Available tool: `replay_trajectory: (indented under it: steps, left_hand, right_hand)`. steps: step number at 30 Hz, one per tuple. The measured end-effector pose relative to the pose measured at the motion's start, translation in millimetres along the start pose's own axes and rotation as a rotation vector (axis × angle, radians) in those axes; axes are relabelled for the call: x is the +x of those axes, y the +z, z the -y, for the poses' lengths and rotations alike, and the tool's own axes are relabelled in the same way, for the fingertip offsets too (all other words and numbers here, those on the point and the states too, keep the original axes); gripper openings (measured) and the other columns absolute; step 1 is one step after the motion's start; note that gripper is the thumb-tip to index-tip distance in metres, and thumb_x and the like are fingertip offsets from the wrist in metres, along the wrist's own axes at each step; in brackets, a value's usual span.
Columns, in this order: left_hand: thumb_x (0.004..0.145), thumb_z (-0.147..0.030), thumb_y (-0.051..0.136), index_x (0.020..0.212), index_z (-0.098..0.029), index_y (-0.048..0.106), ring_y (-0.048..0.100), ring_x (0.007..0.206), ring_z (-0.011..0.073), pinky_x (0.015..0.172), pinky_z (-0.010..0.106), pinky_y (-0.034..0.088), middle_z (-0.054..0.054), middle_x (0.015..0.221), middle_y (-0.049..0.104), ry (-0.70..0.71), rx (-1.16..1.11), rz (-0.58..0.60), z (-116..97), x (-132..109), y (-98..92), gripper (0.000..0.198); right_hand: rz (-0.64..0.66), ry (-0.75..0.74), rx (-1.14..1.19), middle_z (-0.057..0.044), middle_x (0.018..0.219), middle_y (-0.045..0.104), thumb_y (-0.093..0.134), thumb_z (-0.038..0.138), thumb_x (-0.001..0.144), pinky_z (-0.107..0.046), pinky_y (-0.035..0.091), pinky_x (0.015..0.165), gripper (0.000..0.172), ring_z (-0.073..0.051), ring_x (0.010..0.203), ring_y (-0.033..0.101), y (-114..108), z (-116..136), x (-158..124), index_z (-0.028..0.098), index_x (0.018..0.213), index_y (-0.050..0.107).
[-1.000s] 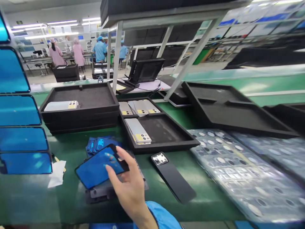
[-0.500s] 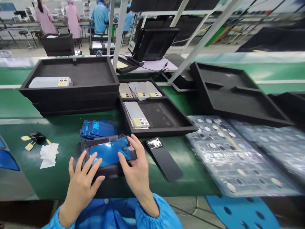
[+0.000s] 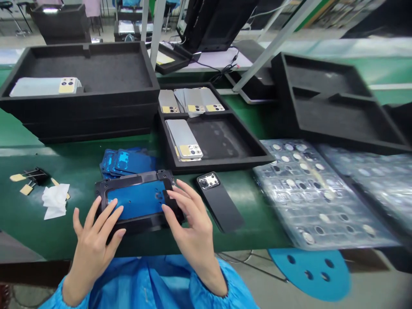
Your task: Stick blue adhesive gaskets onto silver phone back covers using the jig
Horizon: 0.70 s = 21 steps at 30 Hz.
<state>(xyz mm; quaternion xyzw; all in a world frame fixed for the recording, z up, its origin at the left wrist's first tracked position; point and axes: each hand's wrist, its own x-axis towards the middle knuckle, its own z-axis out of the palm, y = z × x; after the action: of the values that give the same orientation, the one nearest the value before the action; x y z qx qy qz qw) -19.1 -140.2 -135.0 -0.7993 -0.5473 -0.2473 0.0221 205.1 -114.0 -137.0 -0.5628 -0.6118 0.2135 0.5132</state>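
A blue film sheet (image 3: 137, 199) with small cutouts at its right end lies flat in a black frame-like fixture (image 3: 135, 175). My left hand (image 3: 96, 240) is open, its spread fingers resting on the fixture's left front and the sheet's lower left corner. At the right end of the sheet, my right hand (image 3: 193, 221) is open, thumb and fingers apart, with the fingertips touching near the edge. Behind the fixture lies a stack of blue sheets (image 3: 128, 162). A dark phone back cover (image 3: 222, 204) with a camera cutout lies right of my right hand.
Black foam trays (image 3: 189, 166) hold silver phone covers (image 3: 183, 137); another tray stack (image 3: 77, 107) stands back left. Clear blister trays (image 3: 309, 193) lie to the right. A white tissue (image 3: 55, 201) and binder clips (image 3: 38, 176) are at left. A blue stool (image 3: 315, 279) stands below the table.
The blue sheet, tilted over the fixture before, now lies flat inside its frame. My hands have moved slightly apart. The camera view has tipped downward.
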Motion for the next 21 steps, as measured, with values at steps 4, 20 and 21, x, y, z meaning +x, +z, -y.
replay_trajectory:
  steps: [4,20,21]
  left_hand:
    - [0.101,-0.025,0.053,0.129,-0.022,0.065,0.047,0.142,0.0269,0.125,0.052,0.006,0.009,0.13,0.071,-0.06,-0.049,-0.027,-7,3,-2.6,0.031]
    - [0.098,-0.035,0.058,0.143,-0.028,0.057,0.007,0.157,0.032,0.125,0.051,-0.005,0.006,0.17,0.011,0.056,0.082,0.022,-1,12,5.1,0.046]
    - [0.097,-0.033,0.059,0.147,-0.028,0.052,0.008,0.157,0.0313,0.126,0.049,-0.004,0.006,0.17,0.012,0.07,0.08,0.001,0,12,4.2,0.051]
  right_hand:
    - [-0.066,-0.027,-0.066,-0.01,0.131,0.065,0.064,0.018,0.094,-0.043,0.054,0.103,0.018,-0.025,0.122,0.064,-22,-11,0,0.023,0.111,0.07]
    - [-0.006,0.359,-0.309,-0.022,0.146,0.051,0.068,0.067,0.08,-0.063,0.035,0.115,0.079,-0.041,0.137,0.047,-91,-145,-30,0.016,0.138,0.052]
    - [-0.028,0.363,-0.301,-0.021,0.143,0.054,0.069,0.063,0.081,-0.062,0.037,0.114,0.076,-0.039,0.135,0.05,-90,-144,-29,0.016,0.138,0.052]
